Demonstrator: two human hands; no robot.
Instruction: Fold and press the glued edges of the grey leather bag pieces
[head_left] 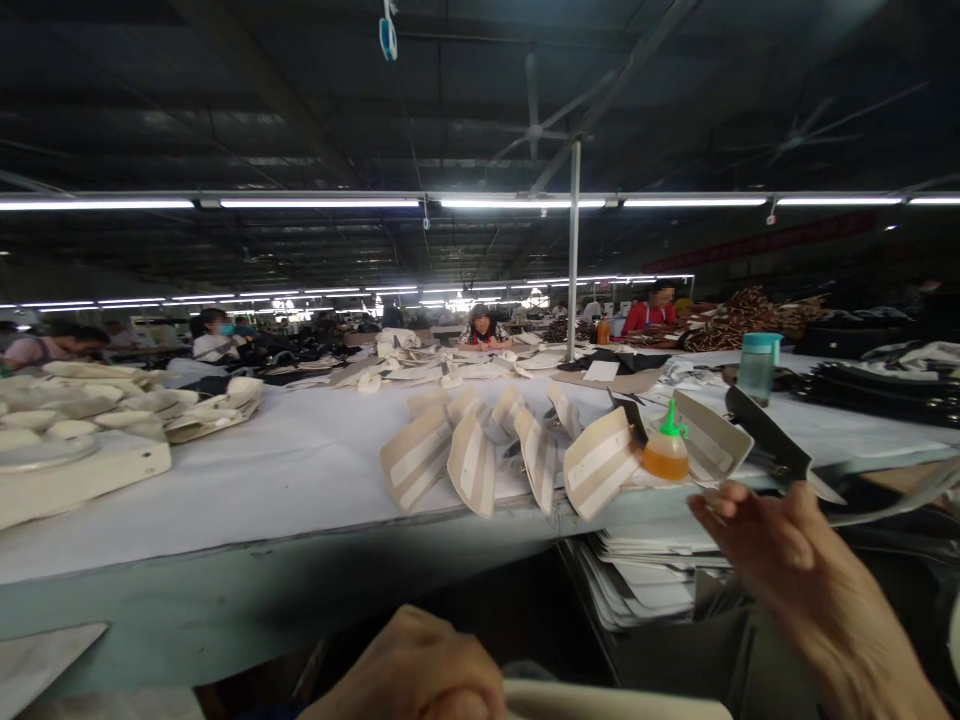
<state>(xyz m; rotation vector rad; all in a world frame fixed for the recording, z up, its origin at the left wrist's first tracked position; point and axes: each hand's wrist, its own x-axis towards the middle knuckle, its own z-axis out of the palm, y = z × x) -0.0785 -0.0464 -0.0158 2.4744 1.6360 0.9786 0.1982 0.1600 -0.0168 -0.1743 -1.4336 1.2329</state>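
Currently the left hand [416, 670] sits low at the near edge, curled shut against the end of a cream-coloured flat piece [615, 700] that runs right along the bottom of the frame; whether the fingers truly clamp it or just rest on it can't be told. Right hand [795, 580] is raised at the near right, fingers loosely bent and narrow, nothing visibly in them, fingertips just short of the table edge. Below that edge, a stack of pale flat sheets [645, 580] sits on a lower shelf.

On the white-covered worktable [300, 470], just beyond the right hand: a small squeeze bottle of amber liquid with a green nozzle [666, 450], upright, uncapped state unclear. Beside it, a fanned row of cream tab-shaped panels with pale strips [510, 450], seemingly laid out as a batch; judged by that, several are prepared, the near piece is the one in work.

Further right, a teal-lidded translucent cup [757, 365]. Far left, piled cream pieces [112, 410]. Beyond, other people at tables.
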